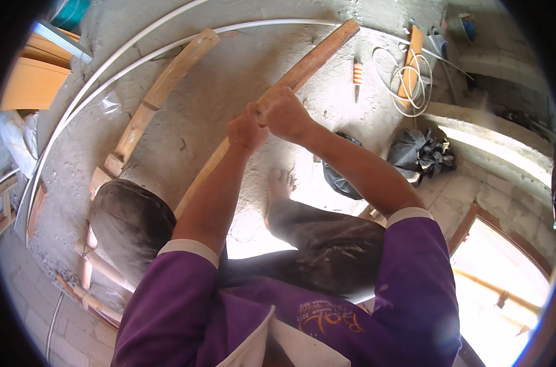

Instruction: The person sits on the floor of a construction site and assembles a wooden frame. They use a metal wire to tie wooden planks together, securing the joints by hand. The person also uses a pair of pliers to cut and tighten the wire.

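Observation:
A long, narrow wooden batten [320, 56] slants from the far middle down toward my left knee. Both of my hands are closed at about its mid-length, side by side. My left hand [247, 129] wraps the nearer stretch, and my right hand [286, 116] grips just beyond it, touching the left. Whether something small sits between the fingers I cannot tell. The batten's near end is hidden behind my left forearm. Beyond my right hand, on the floor, lies a thin hand tool [357, 79] with an orange-and-white striped handle and a dark blade.
Left of the batten lies a jointed wooden piece [149, 107]. White flexible pipe [241, 25] curves across the far floor. At the right are a coiled pale cable [416, 82] over an orange-brown board [414, 46], and a black plastic bag [417, 153]. My bare foot [280, 186] rests on the floor.

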Action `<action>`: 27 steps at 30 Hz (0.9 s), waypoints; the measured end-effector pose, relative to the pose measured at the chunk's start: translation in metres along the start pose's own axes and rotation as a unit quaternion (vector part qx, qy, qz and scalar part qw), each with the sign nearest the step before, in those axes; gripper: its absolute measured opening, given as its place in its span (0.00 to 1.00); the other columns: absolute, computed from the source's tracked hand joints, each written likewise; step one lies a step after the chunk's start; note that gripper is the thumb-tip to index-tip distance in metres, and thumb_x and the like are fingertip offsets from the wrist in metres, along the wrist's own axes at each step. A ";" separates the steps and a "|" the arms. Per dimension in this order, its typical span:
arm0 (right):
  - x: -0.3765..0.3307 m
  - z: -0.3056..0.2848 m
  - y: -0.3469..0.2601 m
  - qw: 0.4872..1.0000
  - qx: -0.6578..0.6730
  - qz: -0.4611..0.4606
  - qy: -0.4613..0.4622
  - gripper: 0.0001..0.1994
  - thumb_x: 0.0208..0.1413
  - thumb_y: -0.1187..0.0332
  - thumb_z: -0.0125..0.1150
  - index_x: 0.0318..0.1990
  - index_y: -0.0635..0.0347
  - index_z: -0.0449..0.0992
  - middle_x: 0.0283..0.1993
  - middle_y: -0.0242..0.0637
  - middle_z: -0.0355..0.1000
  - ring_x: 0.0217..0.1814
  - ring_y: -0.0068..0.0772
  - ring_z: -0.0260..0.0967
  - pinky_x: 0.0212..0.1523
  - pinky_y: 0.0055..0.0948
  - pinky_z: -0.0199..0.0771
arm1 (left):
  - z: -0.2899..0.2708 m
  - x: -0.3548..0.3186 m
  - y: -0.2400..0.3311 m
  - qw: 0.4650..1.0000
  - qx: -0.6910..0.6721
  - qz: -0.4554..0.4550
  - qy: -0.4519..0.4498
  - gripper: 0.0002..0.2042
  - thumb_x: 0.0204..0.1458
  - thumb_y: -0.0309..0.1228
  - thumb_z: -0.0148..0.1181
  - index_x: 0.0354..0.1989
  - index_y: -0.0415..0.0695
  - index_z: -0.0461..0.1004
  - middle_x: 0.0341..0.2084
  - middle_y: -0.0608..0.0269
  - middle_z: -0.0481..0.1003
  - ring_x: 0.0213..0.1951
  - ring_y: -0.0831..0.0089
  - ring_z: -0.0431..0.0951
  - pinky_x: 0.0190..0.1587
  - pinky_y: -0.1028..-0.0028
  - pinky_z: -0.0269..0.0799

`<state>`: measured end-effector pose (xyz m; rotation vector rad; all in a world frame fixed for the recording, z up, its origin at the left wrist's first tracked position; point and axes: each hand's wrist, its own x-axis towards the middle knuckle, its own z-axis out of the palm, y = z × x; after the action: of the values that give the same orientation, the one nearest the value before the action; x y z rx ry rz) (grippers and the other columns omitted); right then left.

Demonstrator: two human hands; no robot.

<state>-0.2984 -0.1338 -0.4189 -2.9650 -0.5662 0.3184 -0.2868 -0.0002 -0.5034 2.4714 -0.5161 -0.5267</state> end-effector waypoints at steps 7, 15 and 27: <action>-0.008 0.009 0.011 0.997 0.039 -0.045 0.057 0.04 0.47 0.70 0.59 0.29 0.55 0.79 0.28 0.36 0.75 0.32 0.35 0.73 0.46 0.35 0.65 | 0.004 -0.002 -0.001 1.000 -0.007 0.006 0.024 0.16 0.44 0.38 0.62 0.40 0.49 0.67 0.32 0.58 0.79 0.37 0.57 0.79 0.45 0.64 0.70; -0.007 0.038 -0.009 0.962 0.162 0.219 -0.037 0.13 0.57 0.66 0.53 0.26 0.66 0.76 0.28 0.48 0.76 0.33 0.45 0.75 0.36 0.36 0.74 | 0.010 -0.002 -0.002 0.999 -0.001 0.004 0.038 0.15 0.48 0.41 0.59 0.39 0.47 0.66 0.31 0.55 0.79 0.35 0.56 0.79 0.42 0.61 0.70; -0.007 -0.017 0.030 0.745 0.472 0.440 -0.170 0.26 0.58 0.49 0.55 0.36 0.70 0.79 0.32 0.50 0.76 0.35 0.38 0.76 0.32 0.38 0.76 | 0.006 0.001 -0.001 1.000 -0.019 -0.002 -0.014 0.25 0.46 0.45 0.64 0.48 0.47 0.64 0.34 0.52 0.79 0.38 0.52 0.79 0.46 0.60 0.71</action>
<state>-0.2902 -0.1653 -0.4050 -1.9183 0.8273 0.8904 -0.2886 -0.0023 -0.5084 2.4330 -0.5089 -0.5674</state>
